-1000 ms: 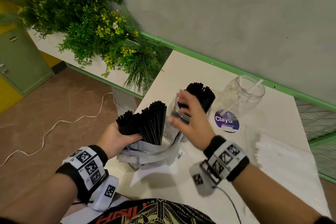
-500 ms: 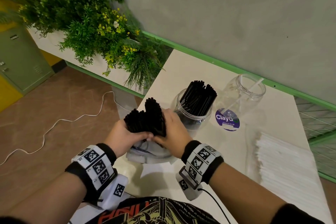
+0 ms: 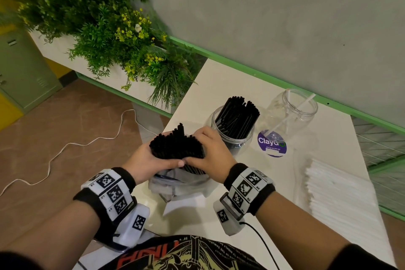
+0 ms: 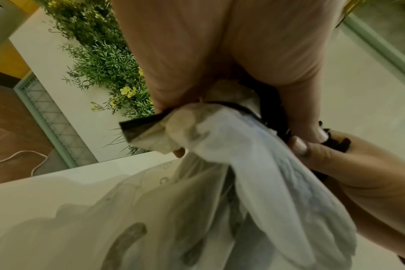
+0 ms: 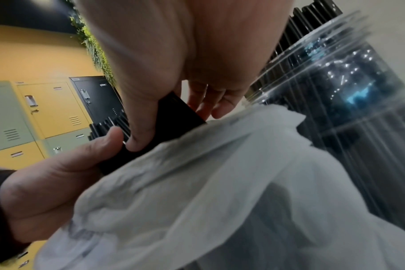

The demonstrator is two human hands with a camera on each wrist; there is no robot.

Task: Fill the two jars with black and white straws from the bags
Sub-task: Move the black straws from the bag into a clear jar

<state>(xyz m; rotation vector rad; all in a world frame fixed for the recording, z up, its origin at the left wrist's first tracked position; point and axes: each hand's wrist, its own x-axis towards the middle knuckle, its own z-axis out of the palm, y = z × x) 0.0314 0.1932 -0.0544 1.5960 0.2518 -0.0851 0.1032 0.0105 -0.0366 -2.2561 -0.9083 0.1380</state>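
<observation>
A bundle of black straws (image 3: 176,146) stands in a crumpled clear plastic bag (image 3: 178,186) near the table's left front edge. My left hand (image 3: 145,163) and my right hand (image 3: 210,153) wrap round the bundle from both sides, thumbs meeting at the front. In the right wrist view both thumbs press on the black straws (image 5: 173,118) above the bag (image 5: 220,182). Just behind stands a clear jar (image 3: 232,138) holding black straws (image 3: 237,116). To its right is a second clear jar (image 3: 292,114) with two white straws inside.
A flat bag of white straws (image 3: 341,199) lies at the table's right. A purple round sticker (image 3: 272,143) is on the tabletop by the second jar. A planter with green plants (image 3: 105,28) stands left of the table; a white cable (image 3: 65,149) runs on the floor.
My right hand left the jar of black straws and came back to the bundle in the bag. Both hands now squeeze the split bundle together into one.
</observation>
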